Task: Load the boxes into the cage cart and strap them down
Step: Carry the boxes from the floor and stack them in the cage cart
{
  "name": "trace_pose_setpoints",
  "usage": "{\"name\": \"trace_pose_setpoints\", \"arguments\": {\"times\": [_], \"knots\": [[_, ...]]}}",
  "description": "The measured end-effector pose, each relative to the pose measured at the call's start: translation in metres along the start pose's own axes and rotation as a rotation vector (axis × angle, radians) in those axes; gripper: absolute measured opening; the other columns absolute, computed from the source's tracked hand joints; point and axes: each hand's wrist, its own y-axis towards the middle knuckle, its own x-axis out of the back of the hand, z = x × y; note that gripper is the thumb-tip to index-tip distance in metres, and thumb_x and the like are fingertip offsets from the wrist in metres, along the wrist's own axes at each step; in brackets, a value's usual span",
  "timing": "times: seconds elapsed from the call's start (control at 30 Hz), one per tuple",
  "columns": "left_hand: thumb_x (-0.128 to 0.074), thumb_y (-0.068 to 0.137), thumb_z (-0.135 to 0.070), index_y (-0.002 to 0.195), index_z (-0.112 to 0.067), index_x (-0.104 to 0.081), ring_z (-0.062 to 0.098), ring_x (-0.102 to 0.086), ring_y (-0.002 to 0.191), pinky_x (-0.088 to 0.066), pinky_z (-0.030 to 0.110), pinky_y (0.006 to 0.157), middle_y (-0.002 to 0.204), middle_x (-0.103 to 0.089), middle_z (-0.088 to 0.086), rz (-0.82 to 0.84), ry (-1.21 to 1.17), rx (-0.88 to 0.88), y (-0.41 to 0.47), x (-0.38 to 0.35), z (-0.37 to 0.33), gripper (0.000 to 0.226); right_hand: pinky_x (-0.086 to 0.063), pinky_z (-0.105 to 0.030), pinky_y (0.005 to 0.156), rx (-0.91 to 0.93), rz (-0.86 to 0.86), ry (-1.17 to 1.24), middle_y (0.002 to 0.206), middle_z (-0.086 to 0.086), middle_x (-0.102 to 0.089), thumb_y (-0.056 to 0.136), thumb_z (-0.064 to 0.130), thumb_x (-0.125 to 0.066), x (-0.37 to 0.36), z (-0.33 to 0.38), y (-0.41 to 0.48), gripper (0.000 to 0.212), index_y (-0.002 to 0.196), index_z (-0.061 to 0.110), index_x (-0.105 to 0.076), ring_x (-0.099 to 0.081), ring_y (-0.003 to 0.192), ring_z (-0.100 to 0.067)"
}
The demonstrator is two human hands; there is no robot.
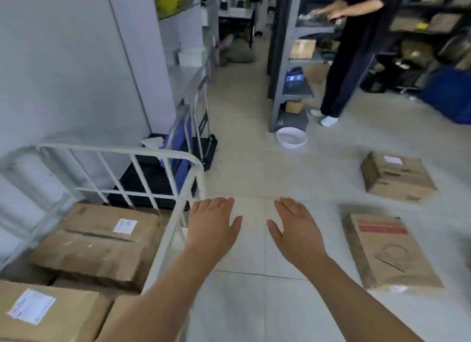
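At the right flank of the white tubular-steel cage cart [122, 151], I hold both hands out level above the pale tiled floor [254, 303]. The left hand [212, 221] and the right hand [297, 229] are spread flat, palms down and fingers straight, and they grip nothing. I judge this to be the empty-handed posture between one carton and the next.

Inside the cart, a labelled brown cardboard box [102, 239] lies towards the far rail. A second labelled carton [38, 313] lies nearer me. They are packed edge to edge, presumably to leave space and to give a strap a solid block to bind. No strap is visible.

Two cartons are not yet loaded. A flat brown cardboard box with a red stripe [390, 252] lies on the floor near my right hand, to its right and untouched. A squatter brown cardboard box with a white label [397, 178] lies beyond it, well apart from both hands. The left hand hovers just beside the cart's side rail, so the cart is on my left and the waiting cartons are on my right.
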Motion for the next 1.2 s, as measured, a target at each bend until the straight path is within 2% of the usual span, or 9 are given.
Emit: {"name": "trace_pose_setpoints", "arguments": {"times": [0.1,0.27,0.4,0.5,0.67,0.8,0.87,1.03,1.2], "knots": [[-0.033,0.096,-0.052,0.143,-0.028,-0.037,0.018,-0.04,0.129,-0.019,0.033,0.11,0.144,-0.044,-0.009,0.063,0.005,-0.159,0.006,-0.021,-0.084,0.053,-0.005,-0.024,0.116,-0.171,-0.037,-0.021,0.151,-0.003,-0.035,0.098,0.04,-0.04,0.026,-0.072,-0.051,0.054,0.144,0.013,-0.037,-0.026,0.141,-0.019],[-0.036,0.094,-0.05,0.137,-0.028,-0.044,0.018,-0.048,0.12,-0.025,0.032,0.106,0.133,-0.053,-0.009,0.118,-0.003,-0.405,-0.003,-0.056,-0.234,0.049,-0.026,-0.03,0.111,-0.437,-0.09,-0.047,0.146,-0.003,-0.042,0.096,0.039,-0.044,0.072,-0.188,-0.146,0.051,0.142,0.016,-0.041,-0.032,0.137,-0.022],[-0.038,0.094,-0.049,0.135,-0.026,-0.048,0.019,-0.052,0.116,-0.032,0.033,0.102,0.128,-0.058,-0.007,0.164,-0.037,-0.564,-0.02,-0.079,-0.347,0.049,-0.018,-0.026,0.113,-0.581,-0.123,-0.08,0.142,-0.003,-0.048,0.095,0.036,-0.048,0.102,-0.266,-0.216,0.046,0.135,0.014,-0.048,-0.036,0.135,-0.021],[-0.045,0.092,-0.046,0.123,-0.02,-0.059,0.022,-0.06,0.1,-0.042,0.034,0.09,0.113,-0.066,-0.003,0.172,-0.082,-0.686,-0.029,-0.094,-0.421,0.043,-0.011,-0.025,0.115,-0.667,-0.139,-0.104,0.144,-0.002,-0.045,0.096,0.037,-0.046,0.117,-0.317,-0.26,0.048,0.138,0.015,-0.046,-0.034,0.137,-0.019],[-0.038,0.091,-0.05,0.11,-0.023,-0.06,0.017,-0.057,0.088,-0.044,0.03,0.08,0.096,-0.064,-0.009,0.218,-0.025,-0.876,-0.039,-0.121,-0.522,0.039,-0.017,-0.027,0.115,-0.847,-0.173,-0.114,0.141,0.0,-0.047,0.096,0.037,-0.045,0.135,-0.387,-0.319,0.047,0.137,0.013,-0.046,-0.036,0.135,-0.019],[-0.042,0.091,-0.046,0.108,-0.02,-0.06,0.019,-0.059,0.094,-0.045,0.033,0.082,0.097,-0.066,-0.006,0.273,-0.062,-0.984,-0.031,-0.148,-0.596,0.036,-0.029,-0.027,0.108,-0.979,-0.197,-0.114,0.13,0.004,-0.051,0.096,0.038,-0.044,0.146,-0.444,-0.348,0.041,0.13,0.015,-0.049,-0.041,0.128,-0.018],[-0.043,0.091,-0.046,0.102,-0.02,-0.058,0.022,-0.059,0.095,-0.044,0.033,0.081,0.096,-0.065,-0.004,0.281,-0.069,-1.026,-0.02,-0.163,-0.634,0.032,-0.024,-0.026,0.11,-1.046,-0.199,-0.129,0.132,0.002,-0.051,0.097,0.038,-0.044,0.152,-0.476,-0.355,0.042,0.131,0.015,-0.048,-0.039,0.13,-0.019],[-0.039,0.093,-0.048,0.118,-0.02,-0.058,0.02,-0.056,0.106,-0.041,0.034,0.092,0.114,-0.063,-0.004,0.274,-0.041,-1.135,0.03,-0.197,-0.733,0.042,-0.023,-0.03,0.114,-1.174,-0.241,-0.138,0.135,0.002,-0.05,0.096,0.038,-0.043,0.17,-0.57,-0.35,0.042,0.132,0.015,-0.049,-0.039,0.132,-0.02],[-0.038,0.094,-0.048,0.118,-0.021,-0.057,0.019,-0.057,0.102,-0.038,0.031,0.087,0.113,-0.063,-0.005,0.255,0.019,-1.226,0.1,-0.219,-0.831,0.041,-0.018,-0.029,0.117,-1.305,-0.287,-0.088,0.15,0.0,-0.038,0.097,0.04,-0.042,0.188,-0.658,-0.326,0.051,0.143,0.018,-0.04,-0.027,0.141,-0.017]]}}
